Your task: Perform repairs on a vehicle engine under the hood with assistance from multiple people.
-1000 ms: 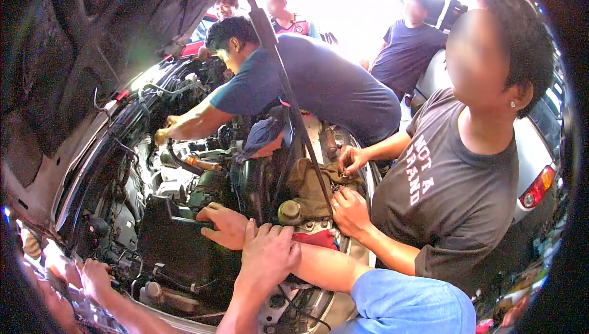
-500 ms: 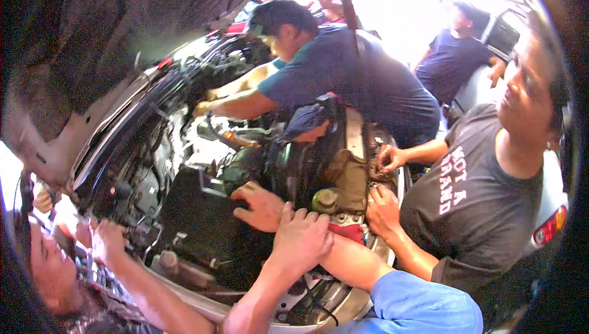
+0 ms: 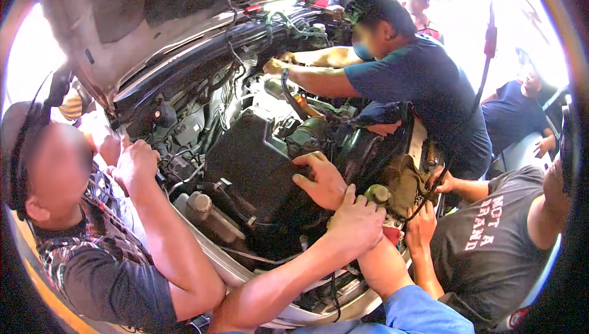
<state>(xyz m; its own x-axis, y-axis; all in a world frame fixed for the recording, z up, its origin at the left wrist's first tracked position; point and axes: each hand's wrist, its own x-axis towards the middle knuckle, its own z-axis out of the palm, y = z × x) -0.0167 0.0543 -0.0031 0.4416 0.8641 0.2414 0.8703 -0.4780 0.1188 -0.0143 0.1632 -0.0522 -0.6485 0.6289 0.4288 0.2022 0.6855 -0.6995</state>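
Observation:
I am leaning over an open car engine bay. My right hand (image 3: 319,180), on the arm with a blue sleeve, lies with spread fingers on a black engine housing (image 3: 251,168). My left hand (image 3: 357,223) crosses over and rests on my right wrist, fingers curled down over it. Just right of my hands stands a green-capped reservoir (image 3: 377,194). What lies under my right palm is hidden.
The raised hood (image 3: 153,21) hangs overhead, with its prop rod (image 3: 489,39) at the right. A person in a dark blue shirt (image 3: 423,82) reaches into the far side. At the left, another person's hand (image 3: 135,162) grips the bay edge. A person in grey (image 3: 491,236) holds parts at the right.
The view has swung left and drawn closer, so the person at the left now fills that side. My two hands stay stacked on the same black housing.

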